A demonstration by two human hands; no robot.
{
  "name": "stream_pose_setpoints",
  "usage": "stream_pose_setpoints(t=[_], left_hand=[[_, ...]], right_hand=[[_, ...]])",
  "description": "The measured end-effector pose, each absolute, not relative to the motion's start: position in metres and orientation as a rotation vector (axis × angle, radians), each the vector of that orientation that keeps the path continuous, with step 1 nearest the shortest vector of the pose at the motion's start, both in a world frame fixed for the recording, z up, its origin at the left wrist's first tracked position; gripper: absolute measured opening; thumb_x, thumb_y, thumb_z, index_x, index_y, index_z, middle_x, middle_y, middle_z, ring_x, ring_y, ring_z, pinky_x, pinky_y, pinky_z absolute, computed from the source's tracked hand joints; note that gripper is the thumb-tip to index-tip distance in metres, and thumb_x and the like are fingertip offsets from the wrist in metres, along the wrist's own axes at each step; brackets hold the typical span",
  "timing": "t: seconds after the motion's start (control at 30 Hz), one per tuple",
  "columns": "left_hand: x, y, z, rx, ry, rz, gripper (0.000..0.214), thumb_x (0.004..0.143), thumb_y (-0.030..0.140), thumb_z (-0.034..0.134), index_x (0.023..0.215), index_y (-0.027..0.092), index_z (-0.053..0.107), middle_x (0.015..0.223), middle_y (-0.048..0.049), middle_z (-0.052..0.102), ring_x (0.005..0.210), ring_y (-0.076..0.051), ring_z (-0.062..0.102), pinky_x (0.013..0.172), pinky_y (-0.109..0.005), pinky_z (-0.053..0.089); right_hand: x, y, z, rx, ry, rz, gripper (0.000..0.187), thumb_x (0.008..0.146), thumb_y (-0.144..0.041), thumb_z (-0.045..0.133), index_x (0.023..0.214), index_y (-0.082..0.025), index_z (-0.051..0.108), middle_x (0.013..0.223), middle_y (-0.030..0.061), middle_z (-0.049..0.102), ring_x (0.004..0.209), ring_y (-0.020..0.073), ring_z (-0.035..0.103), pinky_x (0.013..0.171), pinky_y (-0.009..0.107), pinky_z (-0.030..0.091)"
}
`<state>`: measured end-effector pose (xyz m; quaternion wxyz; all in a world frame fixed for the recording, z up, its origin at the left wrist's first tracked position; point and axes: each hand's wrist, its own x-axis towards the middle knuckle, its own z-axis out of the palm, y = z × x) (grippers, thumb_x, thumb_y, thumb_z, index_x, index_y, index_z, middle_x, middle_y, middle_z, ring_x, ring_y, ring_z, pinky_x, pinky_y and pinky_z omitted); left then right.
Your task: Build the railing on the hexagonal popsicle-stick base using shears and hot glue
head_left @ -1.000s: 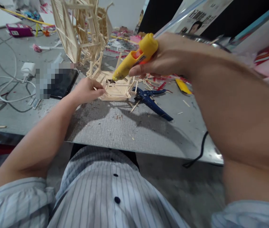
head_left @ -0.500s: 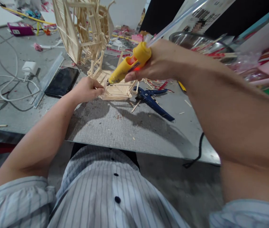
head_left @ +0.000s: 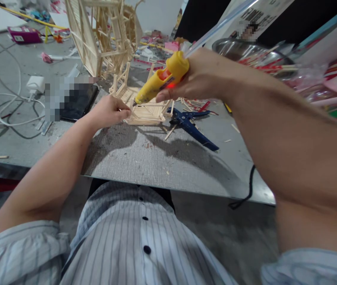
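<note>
My right hand (head_left: pixel 199 75) grips a yellow hot glue gun (head_left: pixel 159 83) with a glowing red light and a long clear glue stick at its back. The nozzle points down and left, close to the fingertips of my left hand (head_left: pixel 113 111). My left thumb and forefinger are pinched on a small wooden stick at the left edge of a low stick-built frame (head_left: pixel 149 114); the fingers partly hide it. Behind stands a tall round structure of wooden sticks (head_left: pixel 99 59). Blue-handled cutters (head_left: pixel 196 132) lie right of the frame.
A dark phone (head_left: pixel 80 103) and a white charger (head_left: pixel 35 85) with looping cable lie on the left. At the back right is a metal bowl (head_left: pixel 224 47) with wrappers and sticks. Loose stick pieces dot the grey table (head_left: pixel 126 158); its front edge is near my body.
The glue gun's nozzle has dipped slightly left, closer to my left fingertips. Both hands otherwise keep almost the same place and grip.
</note>
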<state>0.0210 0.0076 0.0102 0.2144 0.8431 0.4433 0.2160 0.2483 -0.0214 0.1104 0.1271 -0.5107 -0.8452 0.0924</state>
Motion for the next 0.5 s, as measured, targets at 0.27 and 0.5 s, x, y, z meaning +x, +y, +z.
stream_pose_setpoints(t=[0.27, 0.5], left_hand=[[0.0205, 0.0080, 0.0095, 2.327, 1.239, 0.591, 0.031, 0.078, 0.032, 0.056, 0.089, 0.012, 0.077, 0.080, -0.0058, 0.071, 0.074, -0.015, 0.059, 0.072, -0.028, 0.044], [0.0196, 0.0093, 0.0090, 2.344, 1.208, 0.599, 0.030, 0.078, 0.032, 0.057, 0.088, 0.012, 0.077, 0.081, -0.0064, 0.072, 0.076, -0.015, 0.059, 0.073, -0.027, 0.044]], right_hand=[[0.2529, -0.0193, 0.1090, -1.445, -2.442, 0.306, 0.039, 0.072, -0.042, 0.078, 0.104, -0.018, 0.075, 0.084, -0.0053, 0.069, 0.093, 0.0192, 0.065, 0.088, 0.037, 0.051], [0.2500, -0.0220, 0.1096, -1.463, -2.423, 0.321, 0.034, 0.070, -0.037, 0.082, 0.098, -0.018, 0.076, 0.081, -0.0045, 0.069, 0.088, 0.0181, 0.064, 0.086, 0.036, 0.050]])
